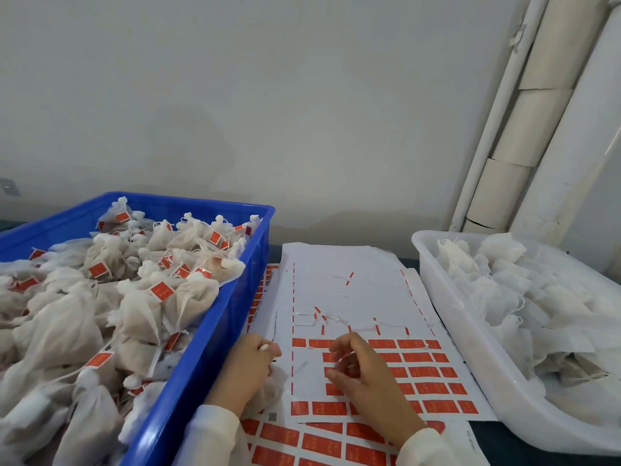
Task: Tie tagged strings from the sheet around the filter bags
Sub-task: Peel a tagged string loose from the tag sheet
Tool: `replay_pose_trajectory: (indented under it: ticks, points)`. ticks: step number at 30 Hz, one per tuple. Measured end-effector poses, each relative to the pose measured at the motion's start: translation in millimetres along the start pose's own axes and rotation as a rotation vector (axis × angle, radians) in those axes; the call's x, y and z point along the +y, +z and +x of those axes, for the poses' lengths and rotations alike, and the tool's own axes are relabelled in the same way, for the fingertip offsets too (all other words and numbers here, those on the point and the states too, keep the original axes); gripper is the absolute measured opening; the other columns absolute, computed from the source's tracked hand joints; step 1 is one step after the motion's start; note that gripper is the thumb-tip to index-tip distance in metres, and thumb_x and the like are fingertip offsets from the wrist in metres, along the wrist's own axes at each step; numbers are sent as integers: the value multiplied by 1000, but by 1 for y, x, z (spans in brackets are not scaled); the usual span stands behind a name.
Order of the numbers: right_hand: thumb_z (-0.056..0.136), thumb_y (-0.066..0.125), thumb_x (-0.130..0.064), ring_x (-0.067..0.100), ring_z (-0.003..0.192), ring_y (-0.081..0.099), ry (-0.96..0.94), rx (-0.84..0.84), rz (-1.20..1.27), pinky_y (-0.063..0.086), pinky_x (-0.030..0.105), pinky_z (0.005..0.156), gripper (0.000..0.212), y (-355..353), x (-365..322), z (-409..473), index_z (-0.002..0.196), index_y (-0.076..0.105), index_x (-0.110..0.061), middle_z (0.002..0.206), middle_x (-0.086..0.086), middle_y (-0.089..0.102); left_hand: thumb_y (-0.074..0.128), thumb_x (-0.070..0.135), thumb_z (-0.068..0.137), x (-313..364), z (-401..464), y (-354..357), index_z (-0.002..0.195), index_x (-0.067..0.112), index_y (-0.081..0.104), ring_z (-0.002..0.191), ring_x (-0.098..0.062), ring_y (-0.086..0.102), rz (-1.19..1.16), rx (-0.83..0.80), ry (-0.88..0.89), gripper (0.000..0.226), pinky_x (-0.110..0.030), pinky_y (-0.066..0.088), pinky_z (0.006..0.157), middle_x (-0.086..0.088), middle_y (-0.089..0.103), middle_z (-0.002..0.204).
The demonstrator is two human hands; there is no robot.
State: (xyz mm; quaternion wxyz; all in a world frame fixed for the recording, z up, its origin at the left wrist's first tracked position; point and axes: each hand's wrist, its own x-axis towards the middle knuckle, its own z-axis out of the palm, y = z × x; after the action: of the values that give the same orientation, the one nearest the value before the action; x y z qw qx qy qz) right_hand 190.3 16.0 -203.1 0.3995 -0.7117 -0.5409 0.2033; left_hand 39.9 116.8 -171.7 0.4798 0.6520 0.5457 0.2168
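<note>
A white sheet with rows of red tags and thin white strings lies on the table in front of me. My left hand grips a white filter bag at its gathered neck, the bag resting on the sheet's left edge. My right hand hovers over the red tag rows with curled fingers, pinching a thin string with a red tag. More tag sheets lie underneath, nearer to me.
A blue crate on the left is heaped with tied filter bags bearing red tags. A white tub on the right holds untied white bags. A wall and white pipes stand behind the table.
</note>
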Motion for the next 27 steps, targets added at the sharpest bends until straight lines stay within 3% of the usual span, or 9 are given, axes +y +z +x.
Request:
replay_pose_trajectory:
  ticks: [3, 9, 12, 14, 16, 20, 23, 25, 27]
  points:
    - [88, 60, -29, -2, 96, 51, -42, 8, -57, 41, 5, 78, 26, 8, 5, -3, 100, 39, -38, 104, -21, 49, 54, 16, 91, 5, 0, -1, 78, 16, 58, 68, -10, 55, -62, -20, -114, 14, -16, 38, 51, 0, 61, 80]
    - [87, 60, -33, -4, 98, 48, -31, 14, -74, 36, 4, 80, 29, 11, 1, -4, 100, 36, -42, 108, -23, 46, 57, 18, 90, 9, 1, 5, 90, 9, 65, 68, -10, 51, -3, -42, -69, 12, -19, 39, 53, 3, 57, 77]
    - [72, 67, -53, -7, 106, 39, -73, -137, -160, 31, 13, 94, 56, 13, 0, -8, 109, 25, -57, 110, -44, 25, 54, 15, 91, 9, 4, 10, 100, -2, 65, 68, -11, 48, 9, 6, 49, 21, -27, 45, 71, 5, 50, 67]
    - [66, 68, -59, -6, 112, 31, -111, -292, -259, 29, 25, 103, 69, 9, -2, -10, 109, 14, -67, 108, -50, 14, 52, 17, 92, 12, 4, 9, 97, 9, 65, 67, -7, 47, 47, -8, 27, 15, -19, 41, 65, 4, 52, 77]
    - [69, 67, -59, -5, 115, 28, -121, -337, -313, 28, 29, 106, 68, 3, -3, -10, 106, 12, -69, 117, -44, 18, 52, 19, 93, 14, 7, 7, 88, 16, 60, 67, -6, 46, 41, -13, -30, 10, -14, 37, 59, 5, 53, 81]
    - [81, 53, -60, 0, 120, 31, -293, -233, -511, 22, 24, 107, 45, -3, -2, -10, 117, 26, -55, 137, -26, 29, 53, 19, 92, 11, 10, 3, 83, 17, 59, 75, -10, 48, 1, -36, -93, 11, -24, 39, 79, 2, 56, 85]
    - [89, 44, -55, 7, 115, 47, -490, -182, -695, 34, 22, 99, 38, -3, -3, -11, 122, 46, -36, 132, -14, 47, 51, 14, 92, 12, 11, 3, 96, 15, 57, 74, -14, 50, -211, 30, -185, 7, -26, 41, 73, -4, 59, 93]
    - [80, 64, -48, 4, 87, 63, -625, -85, -808, 50, 14, 76, 28, -4, -1, -11, 103, 62, -31, 104, -13, 66, 49, 12, 93, 11, 14, 2, 99, 11, 54, 72, -19, 52, -377, 111, -261, 7, -27, 42, 65, -8, 57, 88]
    - [58, 84, -43, 2, 65, 65, -679, -5, -848, 50, 9, 55, 36, -3, -4, -12, 87, 69, -29, 82, -14, 69, 46, 13, 95, 8, 14, 2, 92, 7, 52, 62, -18, 49, -416, 190, -232, 9, -24, 40, 58, -7, 52, 74]
